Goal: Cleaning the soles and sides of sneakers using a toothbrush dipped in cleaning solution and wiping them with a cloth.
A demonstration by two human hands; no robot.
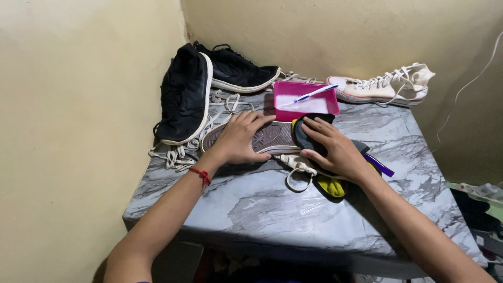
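Note:
A sneaker (272, 137) lies sole-up on the grey marble-patterned table (272, 209), its white laces (296, 167) trailing toward me. My left hand (238, 139) presses flat on the sole's left part, a red string around the wrist. My right hand (335, 149) holds a dark cloth with yellow parts (330, 186) against the sole's right end. Just behind the sneaker sits a pink tub (306, 99) with a blue-and-white toothbrush (316, 93) resting across it.
Two black sneakers (186, 97) lean in the back left corner with loose white laces (173, 154) around them. A white high-top sneaker (385, 86) lies at the back right. A purple stick (380, 165) pokes out beside my right wrist. Walls close the left and back.

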